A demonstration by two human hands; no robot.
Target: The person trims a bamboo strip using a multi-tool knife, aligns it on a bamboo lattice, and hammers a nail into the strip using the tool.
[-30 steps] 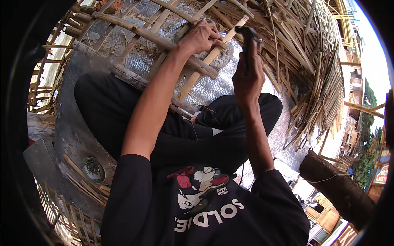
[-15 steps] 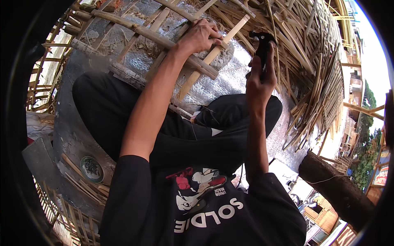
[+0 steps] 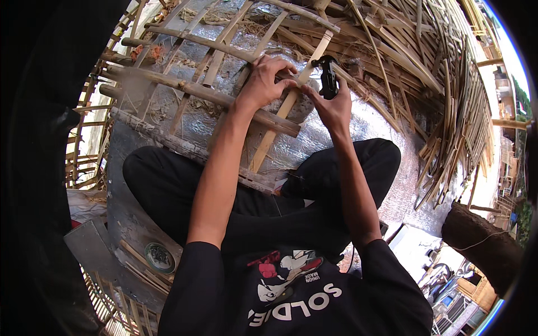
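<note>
My right hand (image 3: 333, 109) is wrapped around a black hammer (image 3: 328, 81) held upright, its head at the top. The right thumb reaches left to the edge of a pale bamboo slat (image 3: 269, 140). My left hand (image 3: 264, 83) is over the bamboo lattice, its fingers bent and drawn together beside that slat, near my right thumb. Whatever the left fingertips may pinch is too small to make out. The slat slants across a thicker bamboo pole (image 3: 280, 124) of the lattice. Both lie in front of my crossed legs.
Split bamboo strips (image 3: 448, 129) are heaped at the right. A round green-rimmed dish (image 3: 159, 257) of small dark pieces sits at lower left beside loose sticks. A thick dark log (image 3: 476, 241) lies at lower right. Silvery foil sheeting (image 3: 392, 168) covers the ground.
My right hand has brought the hammer left and inward, and its thumb now meets the slat near my left fingers. The left hand stays at the slat. The whole view has shifted slightly.
</note>
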